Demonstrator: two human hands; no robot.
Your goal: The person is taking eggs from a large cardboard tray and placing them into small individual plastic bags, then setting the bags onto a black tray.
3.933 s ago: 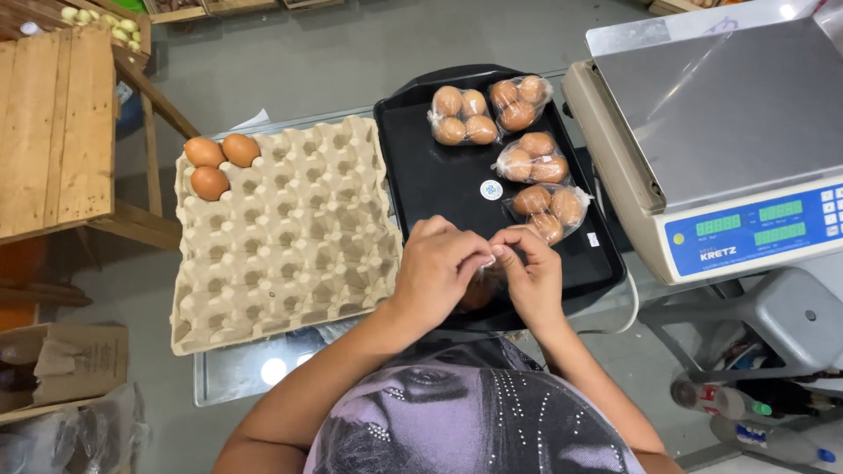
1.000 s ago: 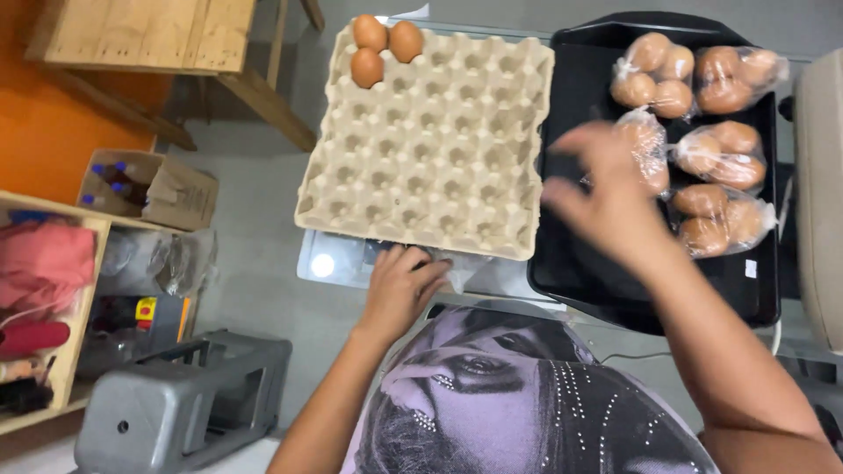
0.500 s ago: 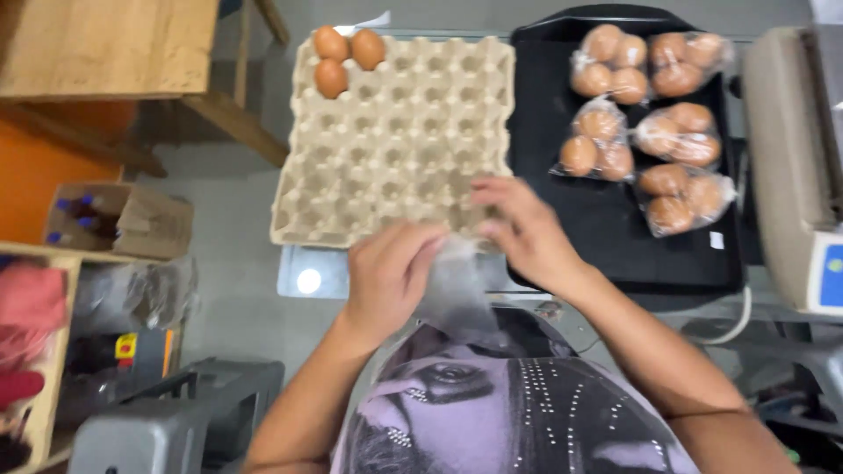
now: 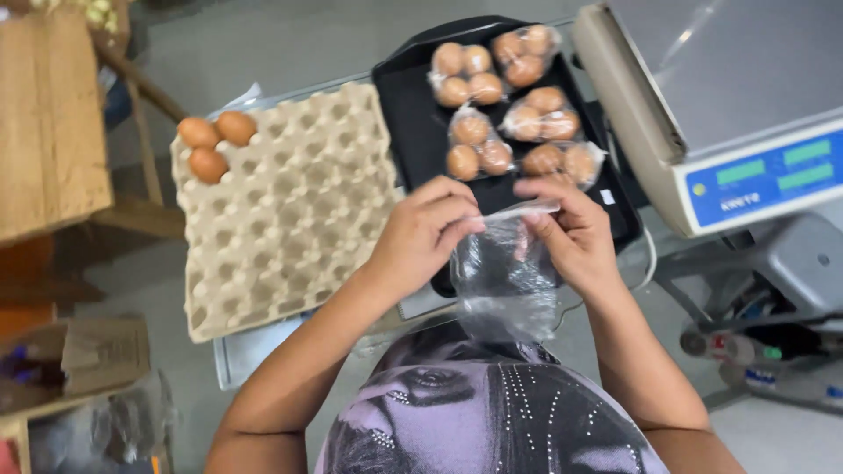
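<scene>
While the clear bag hangs mouth-up between them, left hand and right hand pinch its rim, beside the black tray.

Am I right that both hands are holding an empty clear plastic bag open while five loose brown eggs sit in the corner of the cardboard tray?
Not quite: the head view shows three loose eggs on the cardboard tray, not five. Both the left hand and right hand do hold the plastic bag.

Left hand and right hand raised together, fingertips pinched.
</scene>
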